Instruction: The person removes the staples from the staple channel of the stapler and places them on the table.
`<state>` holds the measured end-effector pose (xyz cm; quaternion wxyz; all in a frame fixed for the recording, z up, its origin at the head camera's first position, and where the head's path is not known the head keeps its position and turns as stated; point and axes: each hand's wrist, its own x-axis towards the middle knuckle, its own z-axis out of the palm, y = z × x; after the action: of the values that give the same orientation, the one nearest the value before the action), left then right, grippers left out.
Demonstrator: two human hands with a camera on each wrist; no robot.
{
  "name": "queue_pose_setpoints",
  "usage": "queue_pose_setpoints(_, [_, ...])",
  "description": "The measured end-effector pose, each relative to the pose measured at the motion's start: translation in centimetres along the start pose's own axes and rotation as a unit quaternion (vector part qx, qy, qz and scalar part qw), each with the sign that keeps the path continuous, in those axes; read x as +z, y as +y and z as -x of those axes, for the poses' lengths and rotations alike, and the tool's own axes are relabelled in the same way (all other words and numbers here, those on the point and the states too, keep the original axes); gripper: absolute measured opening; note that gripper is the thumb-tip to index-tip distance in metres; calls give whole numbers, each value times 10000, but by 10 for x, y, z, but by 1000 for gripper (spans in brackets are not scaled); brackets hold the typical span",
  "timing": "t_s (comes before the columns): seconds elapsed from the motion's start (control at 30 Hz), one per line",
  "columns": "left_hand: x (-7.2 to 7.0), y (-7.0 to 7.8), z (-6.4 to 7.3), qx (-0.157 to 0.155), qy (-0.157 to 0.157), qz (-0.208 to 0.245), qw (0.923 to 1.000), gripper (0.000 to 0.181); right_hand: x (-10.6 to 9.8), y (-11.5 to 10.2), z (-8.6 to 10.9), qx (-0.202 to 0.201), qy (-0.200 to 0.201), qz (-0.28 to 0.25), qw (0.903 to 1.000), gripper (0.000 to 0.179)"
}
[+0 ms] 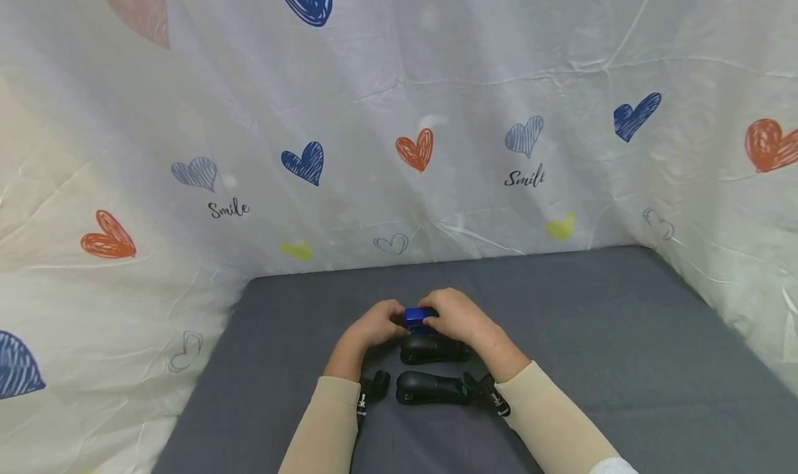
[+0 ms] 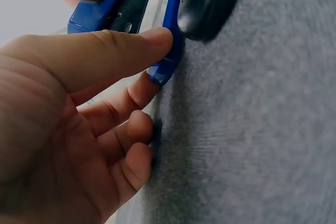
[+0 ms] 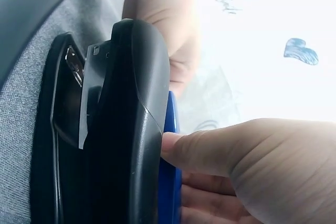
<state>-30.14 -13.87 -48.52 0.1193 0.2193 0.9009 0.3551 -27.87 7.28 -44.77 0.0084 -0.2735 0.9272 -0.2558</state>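
A blue stapler (image 1: 418, 315) is between both hands at the middle of the table. My left hand (image 1: 379, 323) pinches its blue base (image 2: 173, 17) between thumb and index finger; the other fingers curl beside the grey cloth. From the far side my right hand (image 1: 460, 316) grips the blue stapler's upper part (image 3: 169, 192), thumb on the near face and fingers behind. Just in front lies a black stapler (image 1: 430, 349), which covers much of the blue one in the right wrist view. Nearer the body lies a second black stapler (image 1: 429, 389).
Dark grey cloth (image 1: 611, 335) covers the table. A white curtain (image 1: 349, 113) printed with hearts hangs behind it and along the sides. Black wrist-camera mounts (image 1: 374, 385) are strapped to both wrists; the right mount (image 1: 489, 389) overlaps the nearer black stapler's end.
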Motion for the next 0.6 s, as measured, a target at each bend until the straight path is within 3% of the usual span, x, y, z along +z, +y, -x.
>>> queue_pose_setpoints(0.3, [2, -1, 0, 92, 113, 10, 9999, 9, 2, 2, 0, 144, 17, 320, 9994, 30])
queue_pose_setpoints(0.47, [2, 0, -1, 126, 118, -12, 9999, 10, 4, 2, 0, -43, -39, 760, 9971, 33])
queue_pose_setpoints(0.6, [2, 2, -1, -13, 108, -114, 9999, 11, 6, 5, 1, -164, 46, 626, 9979, 30])
